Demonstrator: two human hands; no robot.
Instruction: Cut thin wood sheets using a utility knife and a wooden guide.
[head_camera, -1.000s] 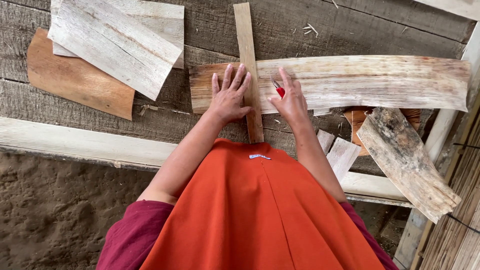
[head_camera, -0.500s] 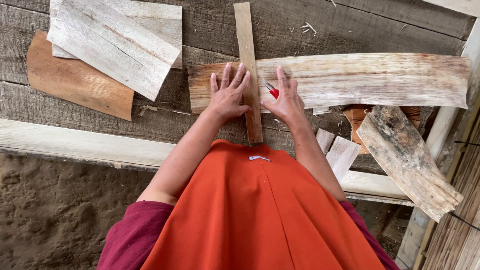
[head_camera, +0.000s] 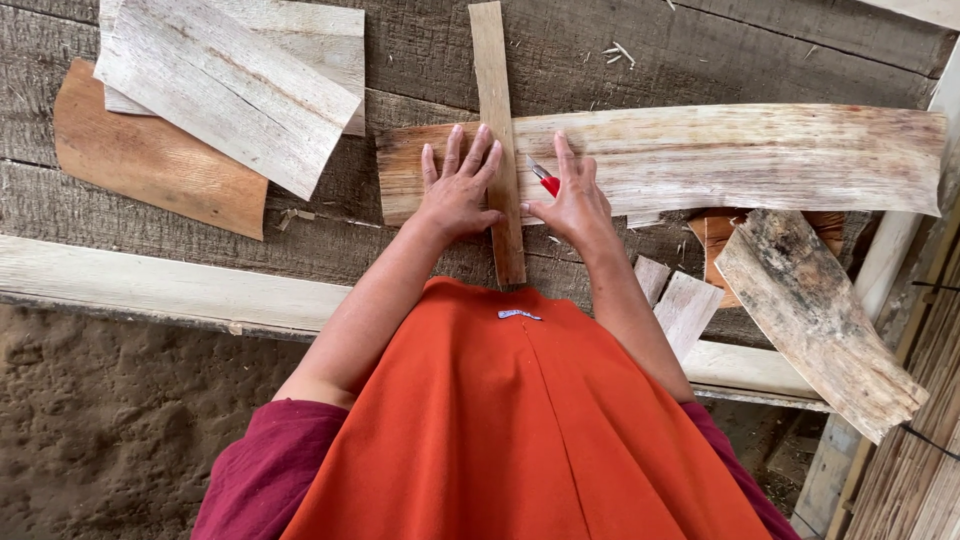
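My left hand (head_camera: 455, 190) lies flat with fingers spread, pressing on a long pale bark-like sheet (head_camera: 740, 150) and on the edge of a narrow wooden strip (head_camera: 495, 110). The strip lies across the sheet, pointing away from me. Just right of the strip, my right hand (head_camera: 578, 205) rests on the sheet with a small red cutter (head_camera: 546, 179) under its fingers. The cutter's tip points toward the strip. Both hands reach out over my orange garment (head_camera: 520, 430).
Several pale and brown sheets (head_camera: 220, 100) are stacked at the upper left on the dark plank surface (head_camera: 700, 50). A rough weathered piece (head_camera: 815, 315) and small offcuts (head_camera: 680, 305) lie at the right. A pale beam (head_camera: 150, 285) runs along the near edge, above the earth floor (head_camera: 110, 430).
My right hand with the red cutter has slid slightly left, closer to the wooden strip. My left hand has stayed pressed in place.
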